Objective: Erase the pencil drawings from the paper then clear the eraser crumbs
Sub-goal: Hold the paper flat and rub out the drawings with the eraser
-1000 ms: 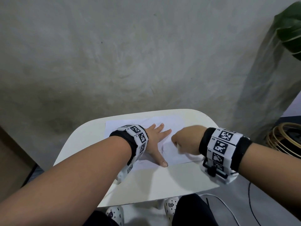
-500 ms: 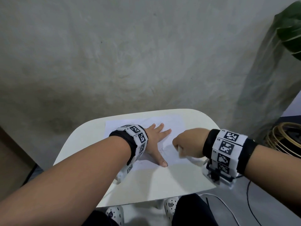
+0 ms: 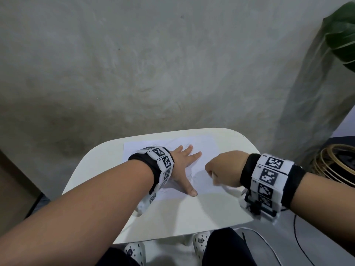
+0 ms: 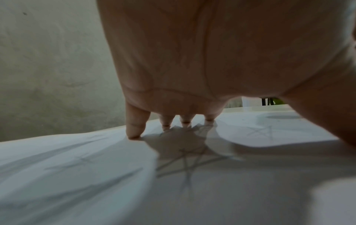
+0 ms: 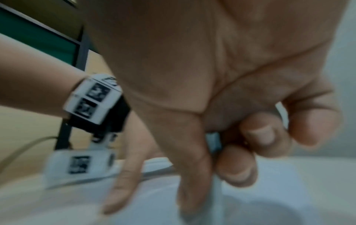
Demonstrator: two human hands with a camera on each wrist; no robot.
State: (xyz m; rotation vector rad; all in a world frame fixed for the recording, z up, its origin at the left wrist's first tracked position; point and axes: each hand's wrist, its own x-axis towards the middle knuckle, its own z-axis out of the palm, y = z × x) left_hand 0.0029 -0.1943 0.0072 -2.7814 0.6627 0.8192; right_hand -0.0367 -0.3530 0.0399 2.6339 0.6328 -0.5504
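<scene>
A white sheet of paper [image 3: 203, 148] lies on a small white table [image 3: 192, 217]. My left hand [image 3: 182, 164] presses flat on the sheet with its fingers spread. The left wrist view shows the fingertips [image 4: 134, 132] on the paper [image 4: 77, 182] and a pencil star [image 4: 188, 161] under the palm, with another faint star [image 4: 260, 132] further right. My right hand [image 3: 224, 169] is curled just right of the left thumb and pinches a white eraser [image 3: 214, 178]. In the right wrist view the eraser [image 5: 213, 182] sits between thumb and fingers, its tip down on the paper. No crumbs are discernible.
A grey plaster wall [image 3: 153, 73] stands right behind the table. A large green leaf [image 3: 342, 35] hangs at the upper right, with woven hoops [image 3: 334, 164] and cables [image 3: 269, 244] on the floor to the right. White clogs [image 3: 134, 252] show under the table's near edge.
My right hand with the eraser has slid a little to the right and toward me across the paper. The left hand has stayed in place.
</scene>
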